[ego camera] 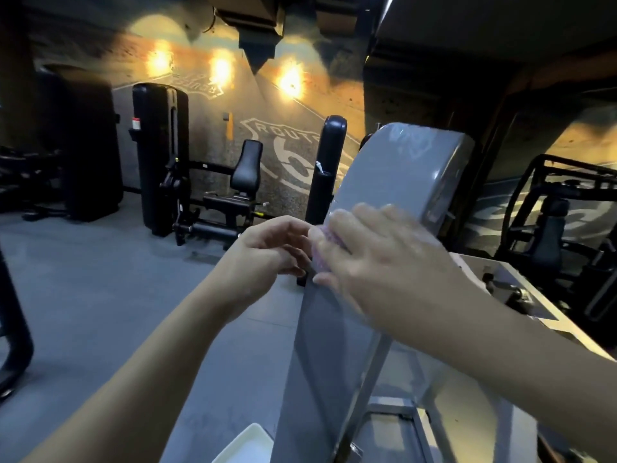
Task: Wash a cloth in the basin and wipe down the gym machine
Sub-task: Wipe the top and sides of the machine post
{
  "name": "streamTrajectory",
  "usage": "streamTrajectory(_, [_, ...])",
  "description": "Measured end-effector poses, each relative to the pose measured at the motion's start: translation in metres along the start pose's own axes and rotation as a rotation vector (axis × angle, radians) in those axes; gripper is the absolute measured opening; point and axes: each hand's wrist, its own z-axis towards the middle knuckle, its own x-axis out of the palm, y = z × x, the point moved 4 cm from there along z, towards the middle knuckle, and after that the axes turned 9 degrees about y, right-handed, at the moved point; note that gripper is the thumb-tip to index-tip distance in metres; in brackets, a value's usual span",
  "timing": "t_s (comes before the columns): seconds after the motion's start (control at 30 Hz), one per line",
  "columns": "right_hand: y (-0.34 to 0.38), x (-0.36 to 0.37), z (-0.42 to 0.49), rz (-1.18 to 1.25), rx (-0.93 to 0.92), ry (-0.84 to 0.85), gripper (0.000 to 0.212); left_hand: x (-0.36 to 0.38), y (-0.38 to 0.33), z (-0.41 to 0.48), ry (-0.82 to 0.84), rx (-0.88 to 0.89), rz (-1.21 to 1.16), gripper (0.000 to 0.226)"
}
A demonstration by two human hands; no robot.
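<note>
A tall grey panel of the gym machine rises in front of me, tilted up to the right. A pink cloth lies against its left edge, mostly covered. My right hand presses flat on the cloth with straight fingers, blurred by motion. My left hand hovers just left of the panel's edge, its fingers curled toward the cloth's end; whether they pinch it is hidden. A white basin peeks in at the bottom, left of the panel's foot.
Black weight machines and a padded seat stand across the grey floor. A black frame is at the right, a dark curved bar at the left edge. A Route 66 mural covers the back wall.
</note>
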Motion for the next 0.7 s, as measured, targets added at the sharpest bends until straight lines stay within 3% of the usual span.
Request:
streamTrajectory(0.1, [-0.018,-0.002,0.012,0.069,0.053,0.042,0.021,-0.011,0.001,0.018,0.005,0.012,0.032,0.05])
streamTrajectory(0.23, [-0.059,-0.018,0.035,0.2,0.347,-0.035,0.009,-0.021,0.003,0.043,0.027,0.055,0.038,0.044])
streamTrajectory(0.37, [-0.024,-0.011,0.024,-0.004,0.295,-0.036,0.031,-0.039,0.015,0.062,0.087,0.069,0.029,0.044])
streamTrajectory(0.47, [0.013,0.0,0.001,-0.084,0.18,0.146,0.042,-0.049,0.024,0.074,0.099,0.071,-0.045,0.044])
streamTrajectory(0.53, [0.024,-0.003,0.004,-0.089,0.131,0.253,0.037,-0.049,0.029,0.078,0.105,0.046,-0.088,0.042])
streamTrajectory(0.63, [-0.002,-0.014,0.028,0.086,0.326,0.281,0.023,-0.045,0.037,0.079,0.135,-0.009,-0.138,0.041])
streamTrajectory(0.7, [-0.022,-0.02,0.046,-0.04,0.408,0.21,0.033,-0.044,0.04,0.078,0.156,-0.023,-0.153,0.041])
